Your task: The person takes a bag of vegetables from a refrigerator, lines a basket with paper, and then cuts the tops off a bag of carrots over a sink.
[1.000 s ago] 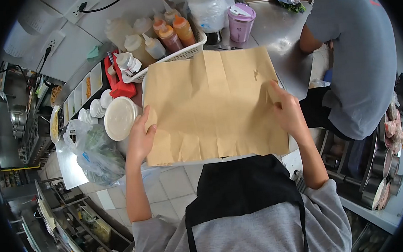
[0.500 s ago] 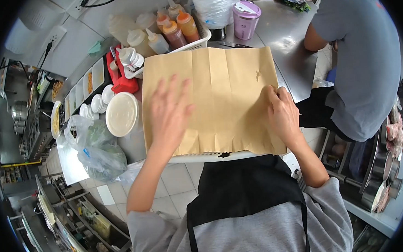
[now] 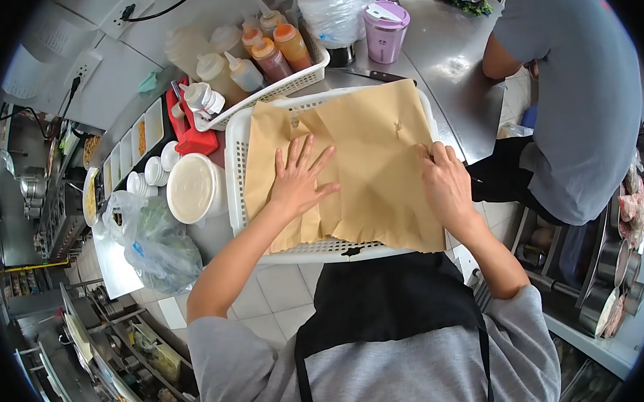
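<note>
Fingers spread, our left hand (image 3: 296, 182) presses the brown paper (image 3: 371, 161) into the white basket (image 3: 238, 173) — our right hand (image 3: 445, 186) pinches its edge; we smooth outward.

No text, label, brand or number can be read anywhere in the head view. The sauce bottles (image 3: 272, 53) in the far basket carry no legible labels, the brown paper (image 3: 378, 161) in the white basket is plain, and the small mark on the purple cup (image 3: 385, 31) at the far side is too small to make out.
</note>
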`<state>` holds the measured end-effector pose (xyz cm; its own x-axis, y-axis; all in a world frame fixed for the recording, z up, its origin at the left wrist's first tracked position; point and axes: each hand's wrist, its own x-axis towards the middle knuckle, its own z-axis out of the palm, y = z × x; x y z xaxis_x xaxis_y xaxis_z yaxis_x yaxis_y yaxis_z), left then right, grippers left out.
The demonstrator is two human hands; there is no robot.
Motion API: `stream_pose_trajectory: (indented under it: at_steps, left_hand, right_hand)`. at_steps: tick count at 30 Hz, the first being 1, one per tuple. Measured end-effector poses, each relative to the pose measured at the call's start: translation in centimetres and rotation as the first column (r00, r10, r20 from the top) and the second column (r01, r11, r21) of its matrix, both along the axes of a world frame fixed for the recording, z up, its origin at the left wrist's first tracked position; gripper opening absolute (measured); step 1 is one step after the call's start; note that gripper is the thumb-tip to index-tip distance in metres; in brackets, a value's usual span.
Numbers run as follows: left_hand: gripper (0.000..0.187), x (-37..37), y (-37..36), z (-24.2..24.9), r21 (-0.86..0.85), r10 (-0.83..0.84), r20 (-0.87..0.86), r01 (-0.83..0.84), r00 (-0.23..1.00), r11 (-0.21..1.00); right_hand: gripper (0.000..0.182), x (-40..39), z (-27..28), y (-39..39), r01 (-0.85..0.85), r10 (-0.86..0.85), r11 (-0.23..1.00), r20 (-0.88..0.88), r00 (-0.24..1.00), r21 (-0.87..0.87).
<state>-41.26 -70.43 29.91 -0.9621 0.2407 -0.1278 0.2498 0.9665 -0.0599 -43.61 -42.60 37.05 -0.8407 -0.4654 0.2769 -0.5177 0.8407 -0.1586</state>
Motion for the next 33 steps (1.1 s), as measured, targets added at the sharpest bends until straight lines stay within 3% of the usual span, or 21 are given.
stream_pose_trajectory:
  at_steps: [2,8,9,11,12,14,15,17,18,23,27,29,33]
  left_hand:
    - [0.077,0.3,-0.5,-0.2,0.058,0.006,0.122,-0.013,0.992,0.998]
    - [0.076,0.3,1.4,2.0,-0.047,0.034,0.129,-0.028,0.991,0.998]
    - [0.076,-0.3,2.2,2.4,-0.047,0.035,0.127,-0.029,0.991,0.998]
    - [0.070,-1.9,4.3,2.7,0.187,0.004,0.100,-0.023,0.995,0.982]
    - [0.070,-2.3,5.2,2.6,0.188,0.013,0.099,-0.031,0.995,0.982]
    - [0.062,-2.9,7.0,1.9,0.441,-0.038,-0.192,0.121,0.981,0.889]
    - [0.062,-3.1,7.9,1.6,0.444,-0.034,-0.191,0.117,0.981,0.888]
    - [0.065,-3.8,9.3,0.9,0.519,-0.034,-0.432,0.279,0.901,0.808]
    - [0.073,-3.8,9.5,0.5,0.506,-0.063,-0.400,0.278,0.914,0.817]
    - [0.077,-4.2,8.6,-1.1,0.361,-0.155,-0.235,0.234,0.960,0.903]
    - [0.075,-4.7,8.1,-2.1,0.316,-0.211,-0.197,0.266,0.957,0.911]
    - [0.075,-4.7,7.9,-2.0,0.321,-0.229,-0.189,0.280,0.955,0.905]
    - [0.075,-5.2,7.9,-1.8,0.285,-0.278,-0.173,0.318,0.945,0.904]
  right_hand:
    - [0.037,-0.1,0.2,0.0,-0.016,0.016,0.999,-0.010,1.000,0.047]
    - [0.024,-0.6,1.7,-0.9,-0.057,0.070,0.956,-0.035,0.997,0.287]
    - [0.020,-0.8,2.4,-1.2,-0.073,0.094,0.975,-0.091,0.991,0.212]
    - [0.017,-1.9,2.9,-1.6,-0.108,0.130,0.984,-0.155,0.979,0.141]
    - [0.016,-2.5,2.9,-1.7,-0.066,0.070,0.997,-0.153,0.986,0.032]
    - [0.018,-4.0,2.3,-1.4,0.010,-0.023,0.992,-0.104,0.994,-0.123]
    - [0.018,-4.4,1.7,-1.4,0.006,-0.019,0.993,-0.103,0.994,-0.121]
    - [0.026,-5.2,0.8,-1.3,0.114,-0.114,0.990,0.009,0.993,-0.082]
    - [0.026,-5.3,0.6,-1.3,0.114,-0.114,0.990,0.008,0.993,-0.079]
    - [0.040,-5.3,0.5,-1.4,0.031,-0.058,0.987,-0.166,0.984,-0.161]
    - [0.043,-3.9,1.9,0.2,0.016,-0.032,0.982,-0.081,0.996,-0.186]
    - [0.046,-2.6,2.4,0.9,-0.222,0.222,0.974,0.006,0.975,0.043]
    - [0.055,-1.1,-0.6,0.9,-0.161,0.170,0.958,-0.020,0.985,0.238]
